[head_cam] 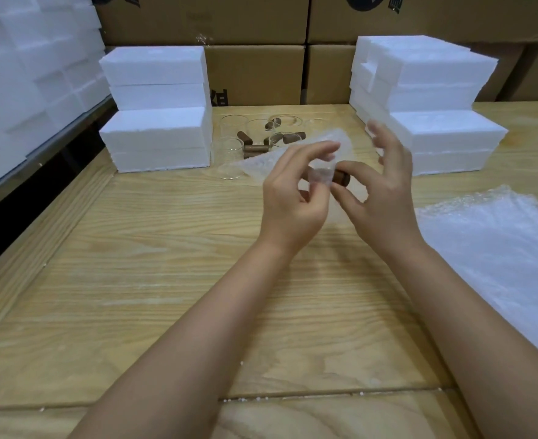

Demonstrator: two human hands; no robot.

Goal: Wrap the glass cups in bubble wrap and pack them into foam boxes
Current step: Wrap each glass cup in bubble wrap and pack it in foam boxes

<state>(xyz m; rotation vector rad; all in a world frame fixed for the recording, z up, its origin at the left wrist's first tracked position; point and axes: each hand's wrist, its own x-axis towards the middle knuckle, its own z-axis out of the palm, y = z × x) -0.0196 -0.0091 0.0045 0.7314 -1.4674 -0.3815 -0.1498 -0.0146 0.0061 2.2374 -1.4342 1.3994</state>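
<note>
Above the middle of the wooden table (pixel 134 280), both hands hold a glass cup with a brown wooden handle (pixel 342 178), partly covered by a sheet of bubble wrap (pixel 270 163). My left hand (pixel 293 198) pinches the wrap against the cup between thumb and forefinger. My right hand (pixel 384 185) pinches the cup near the handle with its thumb and forefinger; its other fingers are spread and blurred. Several clear glass cups with brown handles (pixel 255 137) lie on the table behind. White foam boxes stand stacked at the left (pixel 156 134) and right (pixel 435 122).
A pile of bubble wrap sheets (pixel 498 248) lies at the right edge of the table. More foam blocks (pixel 23 74) are stacked on a shelf to the far left. Cardboard cartons (pixel 255 74) line the back. Small foam crumbs dot the table's seam.
</note>
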